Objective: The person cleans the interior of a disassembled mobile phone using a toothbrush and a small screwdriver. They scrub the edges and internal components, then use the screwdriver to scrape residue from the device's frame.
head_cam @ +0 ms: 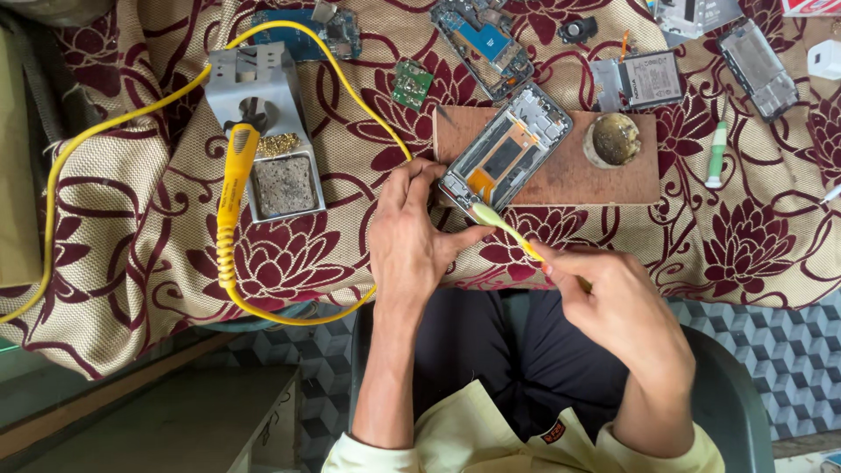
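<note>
On the wooden board, the opened phone frame lies tilted, its near corner pinched by the left hand; the right hand grips a toothbrush, bristles at that corner. Hard scrubbing might tear the orange flex. The solder tin and yellow soldering iron sit nearby, its cable running just beside the left hand.

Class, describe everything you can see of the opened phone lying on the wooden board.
The opened phone is a back-less grey metal frame showing dark inner parts and an orange flex strip. It lies flat and slanted on the brown wooden board, its lower end reaching the board's near edge. The left hand steadies that end, while the right hand holds a pale yellow toothbrush with its head against it.
</note>
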